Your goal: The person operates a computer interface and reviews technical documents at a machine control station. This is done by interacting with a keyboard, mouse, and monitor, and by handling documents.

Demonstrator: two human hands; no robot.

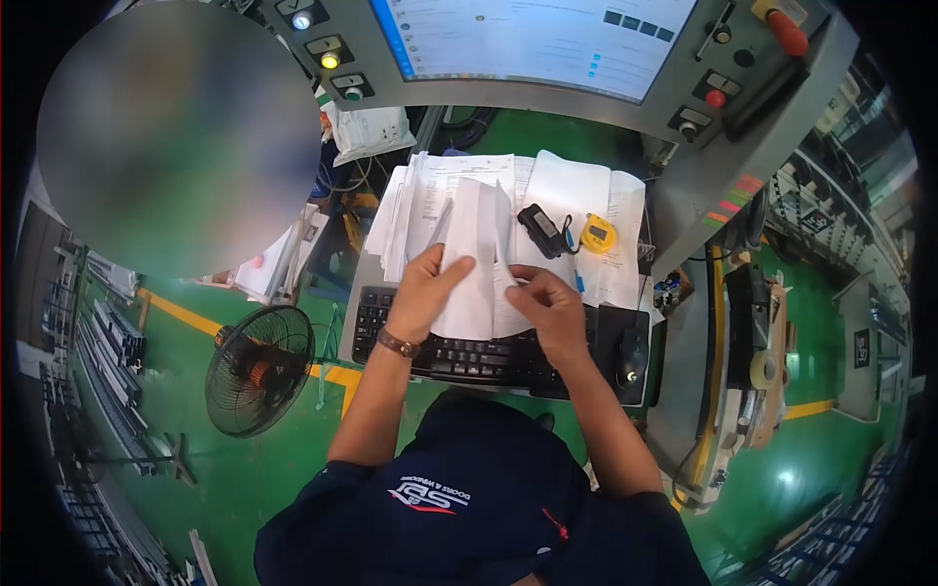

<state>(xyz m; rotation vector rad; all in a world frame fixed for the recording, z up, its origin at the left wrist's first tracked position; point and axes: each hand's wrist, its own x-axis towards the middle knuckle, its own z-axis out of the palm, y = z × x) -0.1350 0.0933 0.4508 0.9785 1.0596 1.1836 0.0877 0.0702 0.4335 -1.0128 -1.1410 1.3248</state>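
My left hand (pixel 423 290) grips the left side of some folded white paper sheets (pixel 471 256), its thumb lying across the front. A slim pen-like item sticks up beside its fingers. With thumb and fingers pinched, my right hand (pixel 543 303) holds the right edge of the same sheets. They are above a black keyboard (pixel 479 359), partly covering it. Behind them, printed papers (pixel 576 181) lie spread on the stand. A black handheld device with a strap (pixel 543 230) and a yellow tape measure (pixel 598 234) rest on those papers, to the right of the sheets.
A black mouse (pixel 632 359) sits right of the keyboard. Ahead is a machine panel with a lit screen (pixel 537 44), push buttons and a red knob (pixel 787 32). A black fan (pixel 260 371) stands at left. Metal profiles (pixel 112 366) are stacked farther left.
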